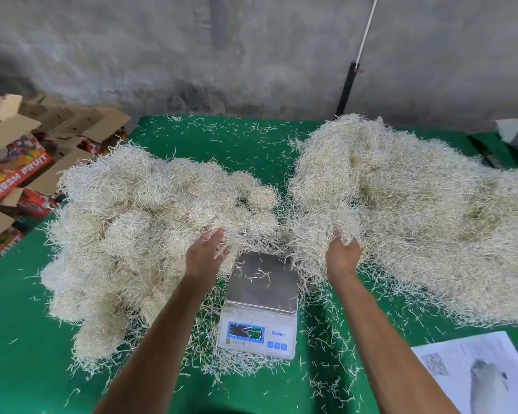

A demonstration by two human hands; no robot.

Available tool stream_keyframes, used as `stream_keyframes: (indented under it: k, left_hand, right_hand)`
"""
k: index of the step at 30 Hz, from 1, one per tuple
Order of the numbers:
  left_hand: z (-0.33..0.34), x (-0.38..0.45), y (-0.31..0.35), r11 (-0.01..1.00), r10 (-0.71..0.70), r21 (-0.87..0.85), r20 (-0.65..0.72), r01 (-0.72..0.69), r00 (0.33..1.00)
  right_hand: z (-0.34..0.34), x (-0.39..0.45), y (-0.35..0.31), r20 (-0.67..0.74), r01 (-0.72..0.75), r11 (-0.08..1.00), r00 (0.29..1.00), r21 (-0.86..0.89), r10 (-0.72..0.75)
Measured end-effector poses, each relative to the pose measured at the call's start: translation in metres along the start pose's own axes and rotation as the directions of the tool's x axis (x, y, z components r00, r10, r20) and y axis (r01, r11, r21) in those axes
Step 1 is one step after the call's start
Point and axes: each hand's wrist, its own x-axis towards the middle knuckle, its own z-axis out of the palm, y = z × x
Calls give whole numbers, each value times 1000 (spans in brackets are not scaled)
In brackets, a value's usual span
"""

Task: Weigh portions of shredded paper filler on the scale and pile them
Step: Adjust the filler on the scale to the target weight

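Observation:
A white digital scale with a steel platform stands in the middle of the green table; only a few loose strands lie on the platform. To its left spreads a heap of rounded shredded paper portions. To its right lies a large loose shredded paper pile. My left hand reaches forward with straight fingers, touching the near edge of the left heap. My right hand grips a clump of shredded paper at the near left edge of the loose pile, just right of the scale.
The green table is littered with loose strands around the scale. Open cardboard fruit boxes stack off the table's left edge. Printed papers lie at the near right corner. A grey wall and a pole stand behind.

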Motion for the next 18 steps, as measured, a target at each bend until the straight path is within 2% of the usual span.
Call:
stream_keyframes:
  k: [2, 4, 9, 11, 12, 14, 16, 17, 18]
  left_hand:
    - [10, -5, -1, 999, -20, -29, 87, 23, 996]
    - [15, -5, -4, 998, -54, 47, 155, 47, 986]
    - [23, 2, 5, 975, -191, -109, 53, 196, 980]
    - [17, 8, 14, 939, -257, -215, 75, 268, 963]
    - [13, 14, 14, 926, -301, -210, 89, 313, 950]
    - [8, 26, 9, 945, -323, -44, 13, 323, 946]
    - [6, 38, 0, 928, -202, 296, -104, 225, 974]
    - [5, 43, -6, 848, -93, 513, -104, 134, 990]
    - [3, 45, -11, 678, 27, 735, -2, -17, 1000]
  right_hand:
    - [1, -3, 6, 62, -33, 999, 998, 15, 32]
    - [3, -8, 11, 94, -73, 997, 993, -7, 73]
    - [-11, 2, 14, 32, -206, 972, 979, 113, 203]
    - [-24, 16, 13, -17, -227, 961, 972, 156, 233]
    - [-31, 20, 12, -45, -225, 959, 971, 172, 236]
    - [-42, 27, 9, -94, -215, 956, 967, 199, 237]
    - [-49, 32, 8, -121, -184, 963, 970, 198, 210]
    - [-52, 35, 10, -119, -178, 963, 972, 202, 204]
    - [-55, 36, 11, -115, -184, 961, 971, 208, 210]
